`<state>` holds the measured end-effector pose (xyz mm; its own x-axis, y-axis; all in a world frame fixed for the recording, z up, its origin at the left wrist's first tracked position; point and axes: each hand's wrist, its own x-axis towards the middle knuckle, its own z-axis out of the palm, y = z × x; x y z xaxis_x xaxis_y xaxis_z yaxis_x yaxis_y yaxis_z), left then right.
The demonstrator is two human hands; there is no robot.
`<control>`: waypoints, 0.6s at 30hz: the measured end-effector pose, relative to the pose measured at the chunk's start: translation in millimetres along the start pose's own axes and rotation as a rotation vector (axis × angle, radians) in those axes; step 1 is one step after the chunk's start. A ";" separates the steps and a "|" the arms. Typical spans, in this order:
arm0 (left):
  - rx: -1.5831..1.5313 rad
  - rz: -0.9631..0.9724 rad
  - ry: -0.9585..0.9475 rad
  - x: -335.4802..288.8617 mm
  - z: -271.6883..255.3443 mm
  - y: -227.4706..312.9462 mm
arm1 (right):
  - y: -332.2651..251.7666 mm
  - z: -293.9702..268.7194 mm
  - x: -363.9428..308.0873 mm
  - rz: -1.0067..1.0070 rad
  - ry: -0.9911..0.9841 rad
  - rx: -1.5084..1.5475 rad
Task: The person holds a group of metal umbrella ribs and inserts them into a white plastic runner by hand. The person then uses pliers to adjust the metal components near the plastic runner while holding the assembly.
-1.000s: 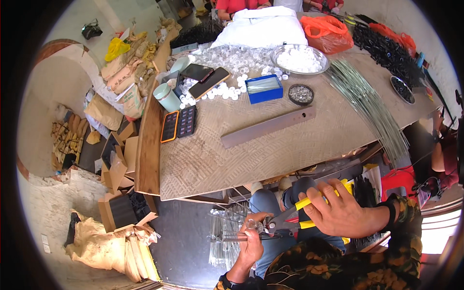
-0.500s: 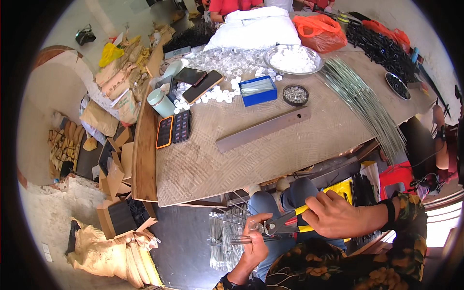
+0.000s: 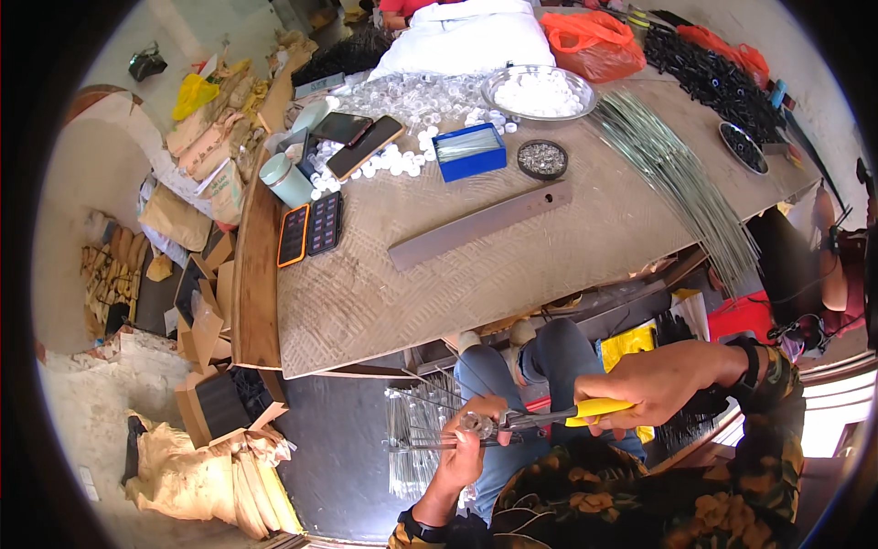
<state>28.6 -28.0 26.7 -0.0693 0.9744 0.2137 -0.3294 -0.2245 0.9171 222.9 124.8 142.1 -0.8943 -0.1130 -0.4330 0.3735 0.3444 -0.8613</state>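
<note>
My right hand (image 3: 640,384) is wrapped round the yellow handles of a pair of pliers (image 3: 599,411), and the handles are pressed together. The dark jaws of the pliers reach left to my left hand (image 3: 462,453). Between the fingers of that hand sits a small clear round piece (image 3: 474,422), with several thin metal rods (image 3: 416,446) sticking out to the left. The jaws meet the work right beside the clear piece; exactly what they grip is too small to tell. Both hands are above my lap, in front of the table.
On the table (image 3: 366,311) lie a flat metal bar (image 3: 480,224), a blue box (image 3: 469,156), two phones and a bundle of long metal rods (image 3: 672,174). A bowl of white caps (image 3: 540,94) stands farther back. Bundled rods (image 3: 421,457) lie below on the left. Another person's arm shows at right.
The pliers' handles, spread apart before, are now squeezed together, and the tool has turned in my right hand. The whole view has shifted slightly.
</note>
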 end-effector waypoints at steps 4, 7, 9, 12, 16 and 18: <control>-0.014 -0.003 -0.020 -0.2 1.5 2.8 | -4.5 0.7 -1.1 0.057 0.025 -0.227; 0.018 0.002 -0.011 -0.2 4.6 3.6 | -2.4 2.9 -4.4 0.013 0.090 -0.226; 0.075 -0.030 0.004 -0.6 7.5 5.9 | -2.5 2.6 -6.6 0.035 0.082 -0.255; 0.142 -0.045 0.033 -1.4 13.5 9.1 | -5.2 1.6 -8.8 0.021 0.066 -0.219; 0.321 -0.105 0.134 2.4 22.6 17.9 | -9.3 6.6 -6.9 0.047 0.048 -0.232; 0.289 -0.043 0.132 -0.4 19.3 23.5 | -15.3 9.4 -2.0 0.081 0.136 -0.248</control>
<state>39.0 -33.8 54.7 -0.1884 0.9714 0.1443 -0.0550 -0.1571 0.9860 221.3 110.9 153.6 -0.8950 0.0447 -0.4437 0.3886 0.5664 -0.7267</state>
